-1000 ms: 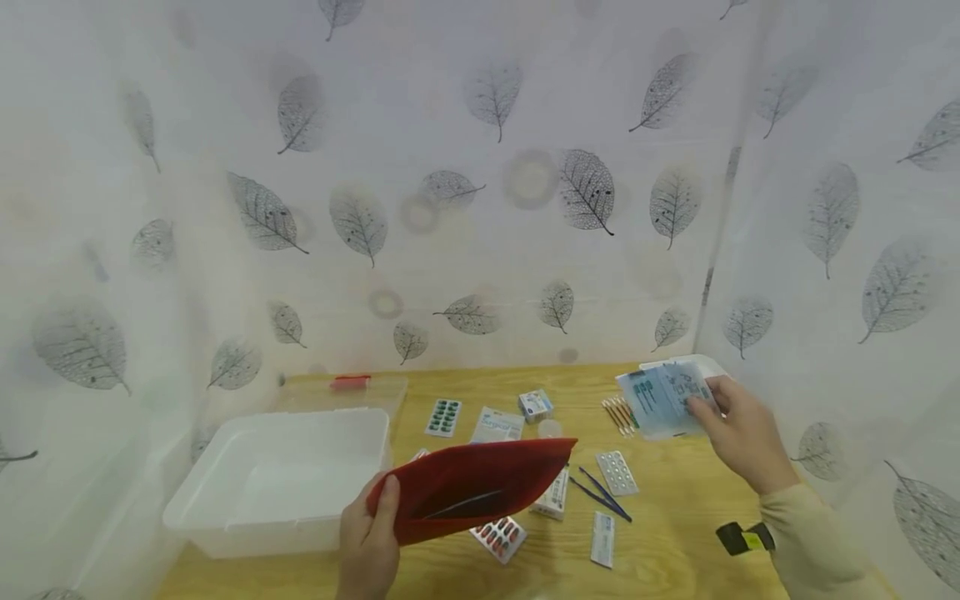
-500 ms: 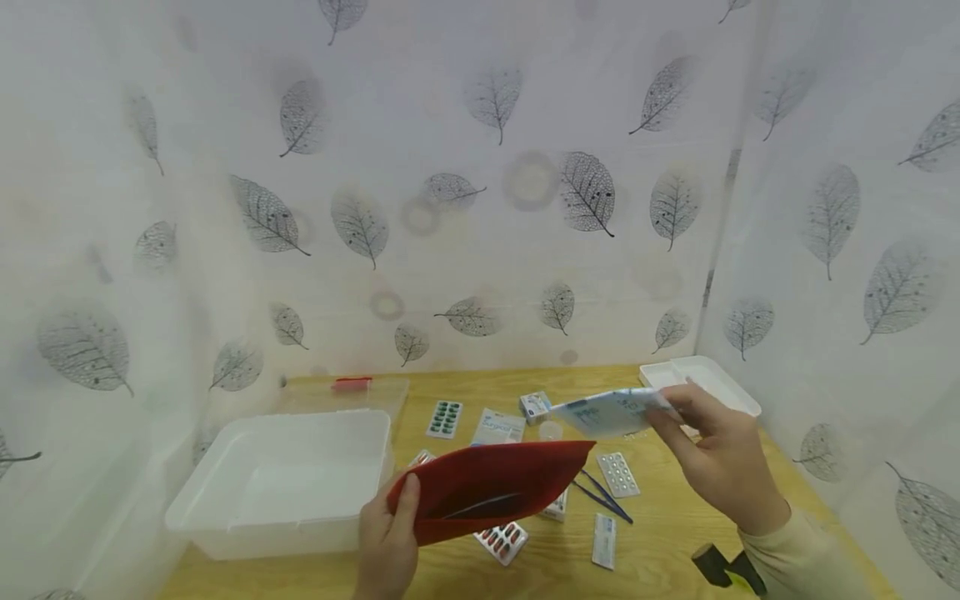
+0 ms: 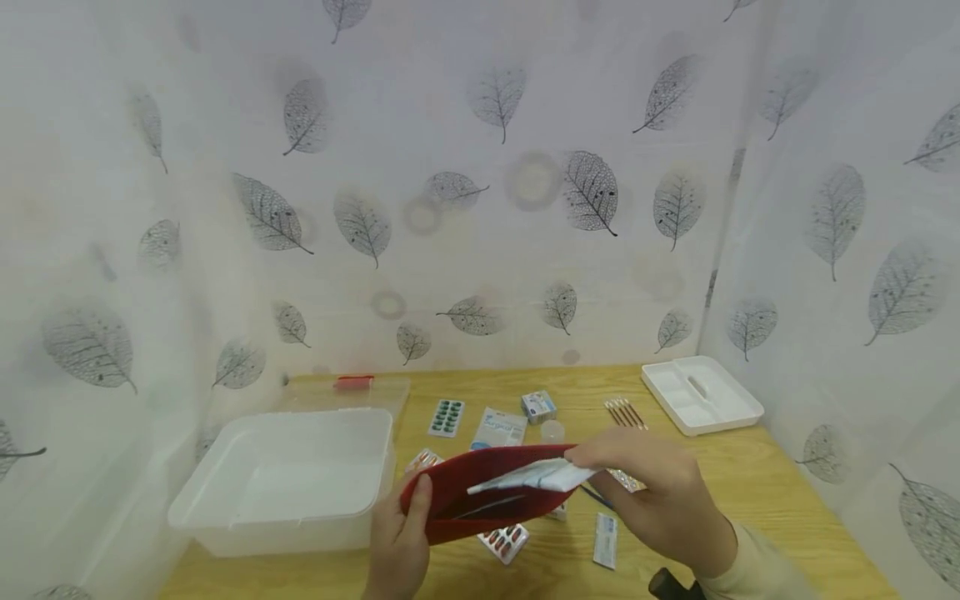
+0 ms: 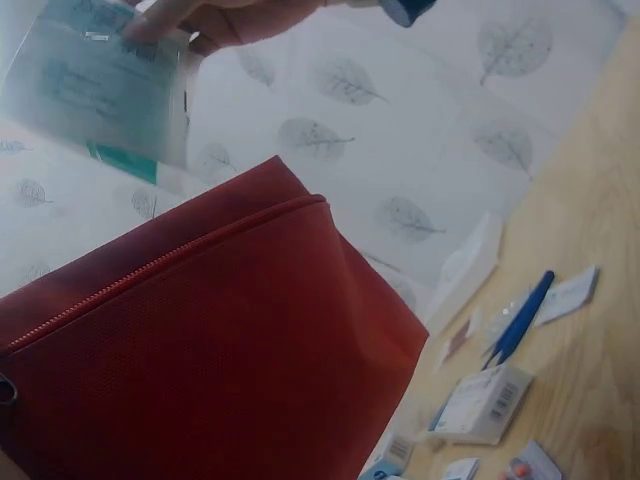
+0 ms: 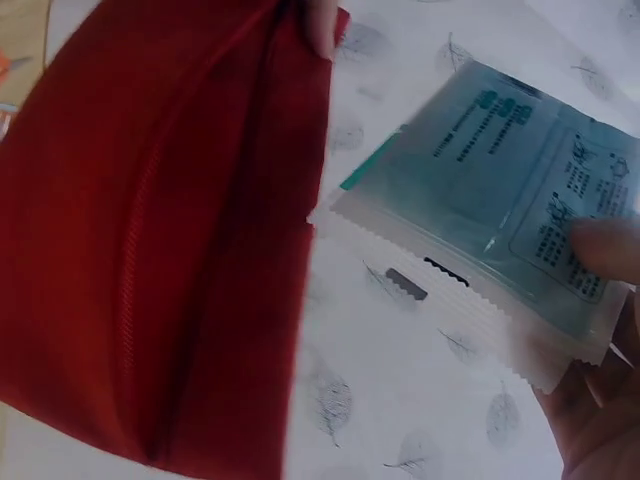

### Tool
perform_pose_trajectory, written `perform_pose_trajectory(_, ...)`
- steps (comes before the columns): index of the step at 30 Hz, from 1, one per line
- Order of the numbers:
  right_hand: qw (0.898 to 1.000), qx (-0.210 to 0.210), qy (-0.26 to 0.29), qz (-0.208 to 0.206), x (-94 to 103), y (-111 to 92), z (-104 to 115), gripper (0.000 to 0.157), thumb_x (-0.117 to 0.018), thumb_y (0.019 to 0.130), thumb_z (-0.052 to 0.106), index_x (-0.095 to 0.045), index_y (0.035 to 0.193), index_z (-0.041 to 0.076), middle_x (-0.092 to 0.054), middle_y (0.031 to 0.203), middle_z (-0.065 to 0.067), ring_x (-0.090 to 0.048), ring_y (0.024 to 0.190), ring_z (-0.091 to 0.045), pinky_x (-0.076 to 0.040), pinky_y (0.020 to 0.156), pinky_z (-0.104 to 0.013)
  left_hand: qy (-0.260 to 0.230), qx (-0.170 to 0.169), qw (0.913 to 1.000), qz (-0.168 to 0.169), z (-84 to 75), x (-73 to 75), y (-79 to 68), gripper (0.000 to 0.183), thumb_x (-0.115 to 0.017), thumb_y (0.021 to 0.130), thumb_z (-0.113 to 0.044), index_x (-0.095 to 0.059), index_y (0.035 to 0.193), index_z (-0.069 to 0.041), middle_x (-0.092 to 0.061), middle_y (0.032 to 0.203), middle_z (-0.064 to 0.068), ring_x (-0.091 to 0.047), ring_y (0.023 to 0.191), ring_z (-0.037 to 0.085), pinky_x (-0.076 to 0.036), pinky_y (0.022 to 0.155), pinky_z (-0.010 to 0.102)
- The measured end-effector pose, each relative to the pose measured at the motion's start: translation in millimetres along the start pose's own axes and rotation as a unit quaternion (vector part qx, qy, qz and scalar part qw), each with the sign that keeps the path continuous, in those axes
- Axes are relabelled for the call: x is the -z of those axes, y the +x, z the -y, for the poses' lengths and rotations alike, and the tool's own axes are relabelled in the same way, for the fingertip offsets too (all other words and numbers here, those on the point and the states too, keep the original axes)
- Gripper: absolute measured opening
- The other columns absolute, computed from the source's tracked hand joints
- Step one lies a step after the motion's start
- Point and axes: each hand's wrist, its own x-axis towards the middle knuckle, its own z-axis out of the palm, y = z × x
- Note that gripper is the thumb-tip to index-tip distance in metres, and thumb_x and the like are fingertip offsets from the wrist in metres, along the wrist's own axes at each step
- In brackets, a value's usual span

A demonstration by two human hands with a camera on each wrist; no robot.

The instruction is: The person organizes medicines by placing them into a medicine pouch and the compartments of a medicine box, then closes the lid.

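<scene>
My left hand [image 3: 397,533] grips one end of a red zip pouch [image 4: 230,350], thumb on its near side. The pouch's zipped mouth gapes upward. My right hand [image 3: 660,492] pinches a flat sealed packet [image 5: 490,180] with blue-green print, thumb on its face. In the head view, the packet overlaps the mouth of the pouch. Both wrist views put it just above and outside that mouth. Something thin and pale shows inside the pouch; its kind is unclear.
A white bin [image 3: 285,467] stands left, a white divided tray [image 3: 701,392] back right. Between them lie green capsules [image 3: 447,417], a Surgical-labelled packet [image 3: 498,427], a small box [image 3: 538,406], cotton swabs [image 3: 624,412], red-brown capsules [image 3: 504,542] and blue tweezers [image 4: 520,318].
My right hand has brought the packet leftward and down from near the tray to the pouch's mouth, tipping it flatter. My left hand and the pouch have shifted slightly right.
</scene>
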Motion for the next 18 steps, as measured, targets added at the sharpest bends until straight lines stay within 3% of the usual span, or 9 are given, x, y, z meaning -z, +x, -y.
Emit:
perform_pose_trajectory(10,0.991,-0.023,-0.070,0.116,-43.6,-32,-16,0.018,-0.052,0.100,0.016,-0.069,0.096,0.012,-0.068,0.092,0.006,-0.065,0.083,-0.007,-0.055,0.074,-0.026,0.028,-0.017,0.9995,-0.004,-0.9,-4.3,-3.3,0.021,-0.050,0.096,0.002,-0.070,0.097,-0.003,-0.072,0.082,0.001,-0.066,0.076,0.011,-0.052,0.070,0.018)
perform_pose_trajectory(14,0.984,-0.040,-0.077,0.155,-60.0,-42,-19,0.012,-0.060,0.093,0.010,-0.071,0.095,0.016,-0.069,0.092,0.009,-0.064,0.085,-0.002,-0.054,0.075,-0.022,0.025,-0.019,0.9995,-0.006,-1.0,-6.7,-5.5,0.020,-0.050,0.095,0.003,-0.070,0.099,-0.001,-0.072,0.083,0.004,-0.066,0.076,0.010,-0.052,0.070,0.018)
perform_pose_trajectory(18,0.974,-0.067,-0.098,0.191,-73.7,-45,-18,0.017,-0.068,0.084,0.007,-0.072,0.093,0.021,-0.069,0.090,0.012,-0.063,0.082,0.000,-0.052,0.071,-0.018,0.014,-0.036,0.9992,-0.001,0.4,-9.6,-6.5,0.020,-0.050,0.094,0.005,-0.069,0.098,-0.002,-0.072,0.082,0.004,-0.066,0.075,0.010,-0.052,0.068,0.019)
